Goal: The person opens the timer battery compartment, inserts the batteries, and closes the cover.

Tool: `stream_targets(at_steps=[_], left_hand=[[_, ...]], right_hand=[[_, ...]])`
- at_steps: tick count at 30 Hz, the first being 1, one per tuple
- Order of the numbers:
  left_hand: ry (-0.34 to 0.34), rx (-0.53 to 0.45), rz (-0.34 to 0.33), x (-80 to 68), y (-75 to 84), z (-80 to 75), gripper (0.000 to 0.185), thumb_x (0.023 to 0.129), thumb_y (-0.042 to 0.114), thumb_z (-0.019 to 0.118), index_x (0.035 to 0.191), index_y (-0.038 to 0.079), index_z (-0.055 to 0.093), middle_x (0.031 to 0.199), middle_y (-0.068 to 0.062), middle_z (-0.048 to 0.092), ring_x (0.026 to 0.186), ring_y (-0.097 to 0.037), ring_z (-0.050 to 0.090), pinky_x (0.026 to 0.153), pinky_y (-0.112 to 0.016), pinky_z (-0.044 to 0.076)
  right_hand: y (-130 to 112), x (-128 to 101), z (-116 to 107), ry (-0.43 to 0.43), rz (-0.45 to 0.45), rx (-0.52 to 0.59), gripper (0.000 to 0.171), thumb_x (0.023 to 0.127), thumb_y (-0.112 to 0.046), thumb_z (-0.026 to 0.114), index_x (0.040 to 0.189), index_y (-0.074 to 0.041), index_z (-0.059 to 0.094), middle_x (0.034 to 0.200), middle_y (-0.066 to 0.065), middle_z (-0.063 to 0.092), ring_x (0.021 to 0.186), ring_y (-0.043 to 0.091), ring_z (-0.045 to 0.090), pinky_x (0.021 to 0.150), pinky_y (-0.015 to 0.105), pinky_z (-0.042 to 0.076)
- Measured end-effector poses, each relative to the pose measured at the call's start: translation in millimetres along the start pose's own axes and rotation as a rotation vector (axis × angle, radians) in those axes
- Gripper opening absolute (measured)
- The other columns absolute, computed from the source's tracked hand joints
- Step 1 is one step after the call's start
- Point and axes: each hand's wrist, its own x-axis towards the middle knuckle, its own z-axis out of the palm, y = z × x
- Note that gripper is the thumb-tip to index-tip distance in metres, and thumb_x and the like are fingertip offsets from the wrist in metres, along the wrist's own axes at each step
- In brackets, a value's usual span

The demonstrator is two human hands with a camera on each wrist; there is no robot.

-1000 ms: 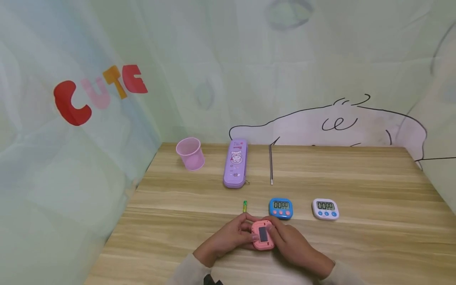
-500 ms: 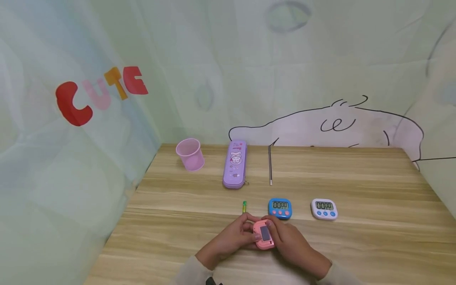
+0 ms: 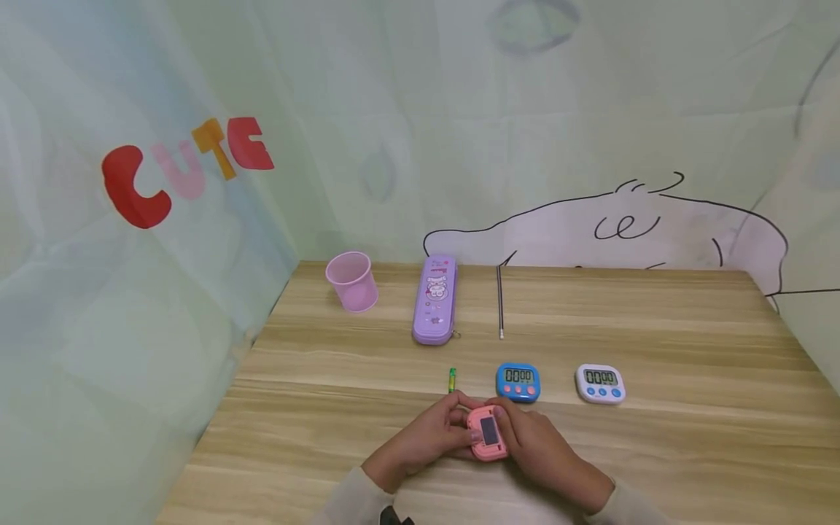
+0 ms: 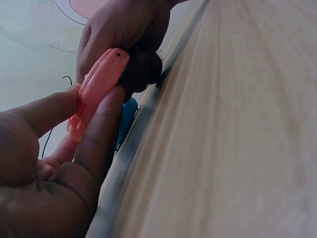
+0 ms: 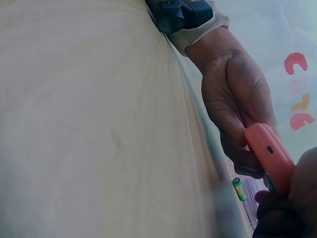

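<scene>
Fingers (image 4: 101, 129) of the left hand (image 3: 426, 437) curl round the left edge of a pink timer (image 3: 487, 433), thumb on top and the others beneath. The right hand (image 3: 534, 445) grips the timer's right edge, its thumb lying against the top corner. The timer is held tilted just above the counter (image 3: 689, 437), at its near edge, screen up.

Just beyond the pink timer lies a small green battery (image 3: 451, 379), to its left. Straight beyond it sits a blue timer (image 3: 518, 383), and right of that a white timer (image 3: 600, 384). Farther back from the pink timer lie a purple pencil case (image 3: 434, 299), a thin dark pen (image 3: 500, 299) and, leftmost, a pink cup (image 3: 352, 281).
</scene>
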Motion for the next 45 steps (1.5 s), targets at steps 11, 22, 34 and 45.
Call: stream_targets(at_steps=[11,22,34,45], left_hand=[[0.02,-0.003,-0.003,-0.9,1.2,0.7,0.039,0.092,-0.005,0.061,0.127,-0.002,0.044,0.107,-0.018,0.064,0.093,-0.027,0.067,0.08,-0.039,0.059],[0.092,0.018,0.026,-1.5,-0.1,5.5,0.04,0.092,0.0,0.064,0.127,-0.002,0.045,0.106,-0.018,0.064,0.093,-0.024,0.067,0.08,-0.037,0.059],[0.095,0.019,0.028,-0.6,2.4,5.5,0.039,0.09,-0.002,0.065,0.125,-0.003,0.047,0.103,-0.015,0.064,0.09,-0.023,0.067,0.079,-0.036,0.059],[0.048,-0.016,-0.006,-1.0,6.4,3.1,0.041,0.093,0.002,0.064,0.129,-0.003,0.045,0.108,-0.016,0.064,0.094,-0.024,0.067,0.083,-0.037,0.058]], right_hand=[[1.6,-0.4,1.9,0.026,0.006,0.062,0.031,0.108,-0.031,0.033,0.121,-0.023,0.06,0.093,-0.01,0.067,0.084,0.008,0.063,0.074,0.034,0.055],[-1.3,-1.5,6.6,0.09,-0.006,0.03,0.022,0.107,-0.027,0.037,0.119,-0.025,0.055,0.08,-0.013,0.06,0.068,0.003,0.054,0.061,0.029,0.05],[-5.1,-2.7,1.9,0.097,-0.02,0.007,0.019,0.107,-0.023,0.04,0.117,-0.023,0.056,0.082,-0.009,0.065,0.071,0.006,0.059,0.062,0.032,0.052],[0.8,-1.8,3.8,0.082,0.013,0.099,0.027,0.108,-0.029,0.033,0.119,-0.026,0.058,0.091,-0.01,0.067,0.079,0.003,0.06,0.073,0.034,0.055]])
